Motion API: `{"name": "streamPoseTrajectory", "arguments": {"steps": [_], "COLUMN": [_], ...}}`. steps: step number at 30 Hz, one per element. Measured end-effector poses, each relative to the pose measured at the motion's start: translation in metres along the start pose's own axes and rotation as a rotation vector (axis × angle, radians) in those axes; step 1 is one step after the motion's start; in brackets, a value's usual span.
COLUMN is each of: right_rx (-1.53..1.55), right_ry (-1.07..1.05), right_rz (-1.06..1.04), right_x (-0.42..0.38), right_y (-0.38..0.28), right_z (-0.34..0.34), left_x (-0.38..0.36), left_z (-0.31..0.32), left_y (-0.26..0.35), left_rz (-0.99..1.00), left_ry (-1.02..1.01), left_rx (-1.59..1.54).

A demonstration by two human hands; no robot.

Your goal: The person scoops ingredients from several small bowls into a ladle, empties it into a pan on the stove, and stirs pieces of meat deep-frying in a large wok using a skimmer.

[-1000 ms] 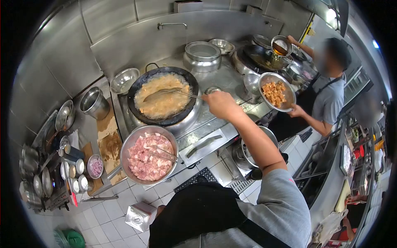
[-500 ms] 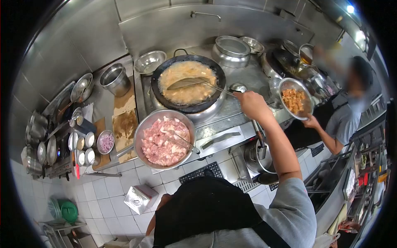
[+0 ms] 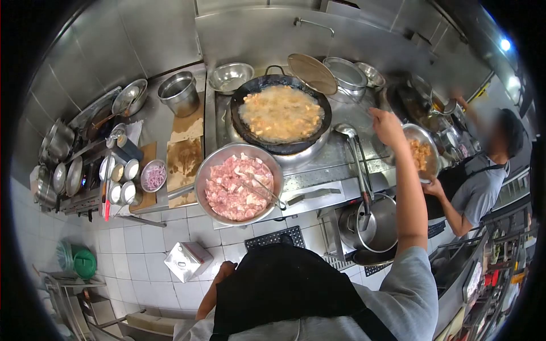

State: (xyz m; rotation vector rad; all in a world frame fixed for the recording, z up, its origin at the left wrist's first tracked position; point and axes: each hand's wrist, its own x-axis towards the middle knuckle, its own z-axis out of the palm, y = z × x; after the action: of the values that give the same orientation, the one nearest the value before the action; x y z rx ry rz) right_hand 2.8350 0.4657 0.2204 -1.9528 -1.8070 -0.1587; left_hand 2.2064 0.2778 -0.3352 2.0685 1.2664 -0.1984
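My right hand (image 3: 388,126) is closed around the long handle of a round mesh skimmer (image 3: 311,74). The skimmer is up at the back right of the black wok (image 3: 240,122), overlapping the wok's edge in this view. Inside the wok, small pieces of food (image 3: 280,113) bubble in oil. Low beside the black apron hangs my left hand (image 3: 226,269), its fingers mostly hidden. In front of the wok, a steel bowl (image 3: 203,207) holds raw cut meat (image 3: 239,184) and a metal utensil (image 3: 259,193).
A ladle (image 3: 348,132) lies right of the wok. Behind stands a pot with a mesh top (image 3: 347,74). A co-worker (image 3: 480,182) at right holds a bowl of browned pieces (image 3: 421,152). Seasoning containers (image 3: 128,179) stand left; a metal tin (image 3: 187,261) is on the floor.
My right hand has raised the skimmer out of the wok, moving it up and right to the wok's back edge. The view has shifted, so the counter appears further right.
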Motion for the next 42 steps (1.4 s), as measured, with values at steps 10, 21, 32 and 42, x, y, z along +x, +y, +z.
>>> {"name": "streamPoseTrajectory", "arguments": {"steps": [10, 21, 32, 42], "right_rx": [0.441, 1.096, 1.163, 0.944], "right_ry": [-0.38, -0.591, -0.589, -0.753], "right_rz": [0.381, 0.731, 0.722, 0.704], "right_x": [-0.04, -0.062, -0.066, -0.038], "right_y": [0.038, 0.023, 0.017, -0.022], "right_z": [0.111, 0.129, 0.144, 0.165], "left_x": [-0.02, 0.019, 0.014, 0.008], "left_z": [-0.035, 0.029, 0.017, 0.009], "left_y": [0.034, -0.021, -0.013, -0.005], "left_rz": [-0.079, 0.202, 0.105, 0.043], "left_ry": [0.037, -0.073, -0.098, -0.056], "left_rx": [-0.227, 0.286, 0.199, 0.141]}}
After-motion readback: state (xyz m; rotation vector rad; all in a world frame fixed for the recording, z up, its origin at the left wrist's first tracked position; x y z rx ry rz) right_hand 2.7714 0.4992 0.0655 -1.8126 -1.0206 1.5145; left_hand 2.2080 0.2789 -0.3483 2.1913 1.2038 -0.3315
